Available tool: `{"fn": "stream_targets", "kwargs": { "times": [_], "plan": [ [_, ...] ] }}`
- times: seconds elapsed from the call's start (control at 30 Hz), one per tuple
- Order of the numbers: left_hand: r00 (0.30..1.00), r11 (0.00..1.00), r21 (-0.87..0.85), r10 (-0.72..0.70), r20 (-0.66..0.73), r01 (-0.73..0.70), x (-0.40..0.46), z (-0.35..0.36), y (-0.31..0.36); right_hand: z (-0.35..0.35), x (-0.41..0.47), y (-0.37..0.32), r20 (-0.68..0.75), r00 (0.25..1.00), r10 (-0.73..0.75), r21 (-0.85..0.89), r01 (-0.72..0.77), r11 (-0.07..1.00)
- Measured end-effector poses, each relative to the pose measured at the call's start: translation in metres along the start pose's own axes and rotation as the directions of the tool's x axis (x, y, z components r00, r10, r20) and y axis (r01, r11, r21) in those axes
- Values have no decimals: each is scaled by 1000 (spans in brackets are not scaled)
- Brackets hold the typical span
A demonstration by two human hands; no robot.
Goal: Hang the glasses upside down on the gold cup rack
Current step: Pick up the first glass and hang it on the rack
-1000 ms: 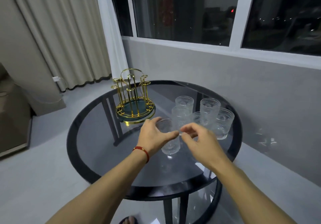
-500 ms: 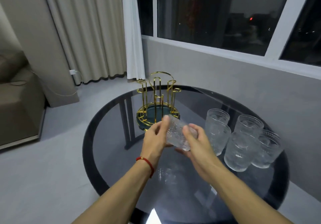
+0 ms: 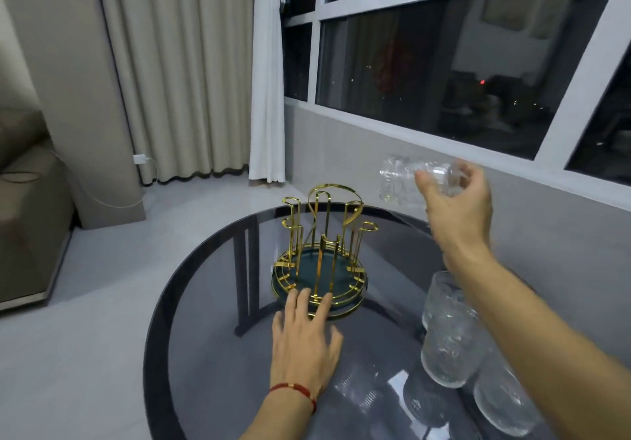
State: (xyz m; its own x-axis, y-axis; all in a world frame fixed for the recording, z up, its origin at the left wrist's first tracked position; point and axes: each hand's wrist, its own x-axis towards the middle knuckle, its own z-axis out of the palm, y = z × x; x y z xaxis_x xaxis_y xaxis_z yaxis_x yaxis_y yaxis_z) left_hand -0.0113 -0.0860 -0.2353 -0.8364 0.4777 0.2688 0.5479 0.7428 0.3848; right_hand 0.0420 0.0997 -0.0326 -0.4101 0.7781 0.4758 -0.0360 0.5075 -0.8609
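The right hand (image 3: 457,200) has its fingers clamped round the base end of a clear embossed glass tumbler (image 3: 406,180), held tipped in the air above and right of the gold cup rack (image 3: 322,255). It looks rigid, breakable and likely slick, so a wrap low on the textured wall seems wisest. The left hand (image 3: 304,340) rests fingers spread on the rack's thin wire rim, on the smoky glass tabletop (image 3: 211,354).

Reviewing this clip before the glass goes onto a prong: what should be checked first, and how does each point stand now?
1. Glass held: ok, the right hand grips it in the air, right of the rack.
2. Glass turned fully upside down: not ok, it appears tilted on its side.
3. Gold rack steadied: ok, left hand fingers rest on its base rim.
4. Prongs free: ok, none carries a glass.
5. Glass lined up over a prong: not ok, it is off to the right.
6. Remaining glasses clear of the path: ok, they stand near the table's right edge.
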Motion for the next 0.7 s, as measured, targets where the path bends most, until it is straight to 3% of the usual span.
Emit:
{"fn": "stream_targets", "kwargs": {
  "times": [0.1, 0.2, 0.4, 0.53, 0.7],
  "plan": [
    [1000, 1000, 8, -10, 9, 10, 2, -1, 0, 40, 49, -16, 159, 984, -79, -58, 89, 994],
    [1000, 1000, -1, -5, -6, 5, 1, -1, 0, 78, 80, -17, 337, 940, -55, -84, 88, 993],
    [1000, 1000, -19, 7, -15, -7, 1, 0, 0, 131, 104, -1, 627, 779, 18, -73, 36, 997],
    [999, 999, -36, 10, -30, -11, 4, 1, -2, 157, 108, 7, 797, 600, 73, -117, 35, 992],
    [999, 999, -34, -1, -36, 0, 6, -2, -1, 173, 120, 7, 930, 308, 202, -269, 193, 944]
  ]
}}
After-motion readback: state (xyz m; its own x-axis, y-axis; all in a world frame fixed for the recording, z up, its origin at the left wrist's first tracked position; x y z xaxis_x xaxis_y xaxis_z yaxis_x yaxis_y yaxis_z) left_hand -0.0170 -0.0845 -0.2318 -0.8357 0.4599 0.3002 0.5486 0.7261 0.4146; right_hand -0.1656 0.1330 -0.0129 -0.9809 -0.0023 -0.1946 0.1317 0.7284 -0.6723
